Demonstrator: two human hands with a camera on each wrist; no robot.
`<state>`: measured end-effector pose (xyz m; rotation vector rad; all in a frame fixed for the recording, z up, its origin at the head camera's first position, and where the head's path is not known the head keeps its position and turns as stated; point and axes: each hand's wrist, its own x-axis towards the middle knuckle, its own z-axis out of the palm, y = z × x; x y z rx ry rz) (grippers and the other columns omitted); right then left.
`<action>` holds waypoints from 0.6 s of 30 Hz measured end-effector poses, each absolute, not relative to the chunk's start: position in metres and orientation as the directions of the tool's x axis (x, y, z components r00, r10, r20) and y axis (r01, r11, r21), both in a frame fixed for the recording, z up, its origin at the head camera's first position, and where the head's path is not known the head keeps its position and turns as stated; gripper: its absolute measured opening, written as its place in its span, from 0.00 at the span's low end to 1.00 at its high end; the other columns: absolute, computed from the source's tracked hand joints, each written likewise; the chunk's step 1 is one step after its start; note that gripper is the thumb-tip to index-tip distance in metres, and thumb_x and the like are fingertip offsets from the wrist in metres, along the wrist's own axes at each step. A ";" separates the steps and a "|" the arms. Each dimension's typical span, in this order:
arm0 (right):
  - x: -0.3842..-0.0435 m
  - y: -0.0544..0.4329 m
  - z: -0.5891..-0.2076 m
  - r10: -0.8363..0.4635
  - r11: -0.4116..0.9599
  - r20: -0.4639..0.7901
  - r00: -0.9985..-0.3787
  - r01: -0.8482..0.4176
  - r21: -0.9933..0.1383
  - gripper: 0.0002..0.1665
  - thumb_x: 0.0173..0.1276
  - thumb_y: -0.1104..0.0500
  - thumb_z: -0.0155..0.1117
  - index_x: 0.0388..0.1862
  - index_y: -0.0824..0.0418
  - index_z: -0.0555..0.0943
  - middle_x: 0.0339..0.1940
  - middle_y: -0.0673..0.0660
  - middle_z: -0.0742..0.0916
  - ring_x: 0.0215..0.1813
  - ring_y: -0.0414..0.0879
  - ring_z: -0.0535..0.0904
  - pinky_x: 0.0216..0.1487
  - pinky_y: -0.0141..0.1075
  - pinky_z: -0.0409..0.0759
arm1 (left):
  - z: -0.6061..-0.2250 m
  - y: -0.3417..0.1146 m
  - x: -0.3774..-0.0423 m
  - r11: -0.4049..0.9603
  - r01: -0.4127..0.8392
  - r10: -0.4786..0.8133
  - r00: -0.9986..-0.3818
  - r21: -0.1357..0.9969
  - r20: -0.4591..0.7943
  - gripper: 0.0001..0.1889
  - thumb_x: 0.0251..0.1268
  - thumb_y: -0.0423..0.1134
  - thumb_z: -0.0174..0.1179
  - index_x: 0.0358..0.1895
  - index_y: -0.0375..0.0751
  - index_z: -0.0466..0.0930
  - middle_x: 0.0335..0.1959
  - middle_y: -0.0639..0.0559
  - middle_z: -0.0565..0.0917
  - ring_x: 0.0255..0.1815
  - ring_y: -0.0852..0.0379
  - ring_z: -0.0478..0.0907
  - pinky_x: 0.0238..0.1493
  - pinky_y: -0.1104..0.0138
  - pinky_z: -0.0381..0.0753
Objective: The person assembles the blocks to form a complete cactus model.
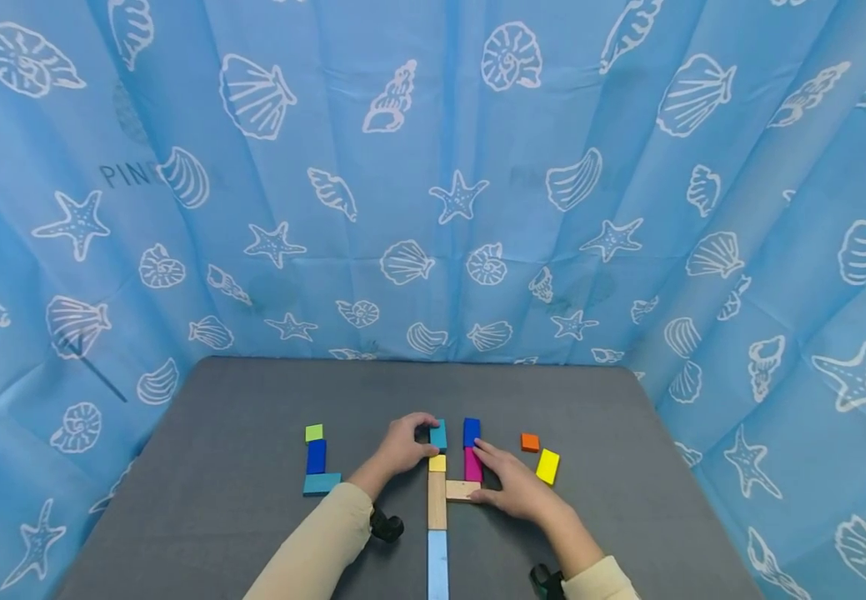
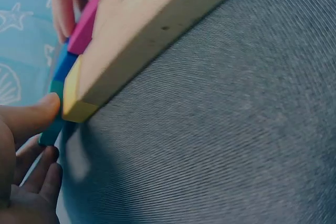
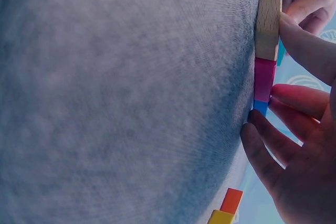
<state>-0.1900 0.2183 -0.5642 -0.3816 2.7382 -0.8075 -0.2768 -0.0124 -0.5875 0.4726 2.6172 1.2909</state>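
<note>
My left hand (image 1: 404,445) pinches a teal block (image 1: 438,435) between thumb and fingers. The block lies at the far end of a column, against a small yellow cube (image 1: 438,463). Below the cube come a long plain wooden block (image 1: 437,502) and a light blue block (image 1: 438,562). My right hand (image 1: 513,483) rests with fairly straight fingers beside a second branch. Its thumb touches a short wooden block (image 3: 268,19), and its fingertips touch the magenta block (image 3: 264,79) and reach the dark blue block (image 1: 472,432) beyond it.
Left of the column, a lime cube (image 1: 314,432), a blue block (image 1: 316,457) and a teal block (image 1: 322,484) form an L shape. On the right lie an orange cube (image 1: 529,442) and a yellow block (image 1: 548,467). A shell-patterned curtain (image 1: 433,208) hangs behind the grey table (image 1: 252,400).
</note>
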 end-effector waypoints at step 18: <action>-0.191 0.219 -0.568 -0.317 0.806 -0.173 -0.933 -0.169 -0.568 0.48 0.64 0.42 0.72 0.78 0.58 0.66 0.80 0.57 0.67 0.77 0.61 0.64 0.72 0.62 0.65 | -0.588 -0.013 -0.274 0.605 0.251 0.423 -0.905 0.755 -0.038 0.15 0.62 0.34 0.67 0.53 0.44 0.86 0.64 0.44 0.79 0.67 0.42 0.73 0.68 0.45 0.71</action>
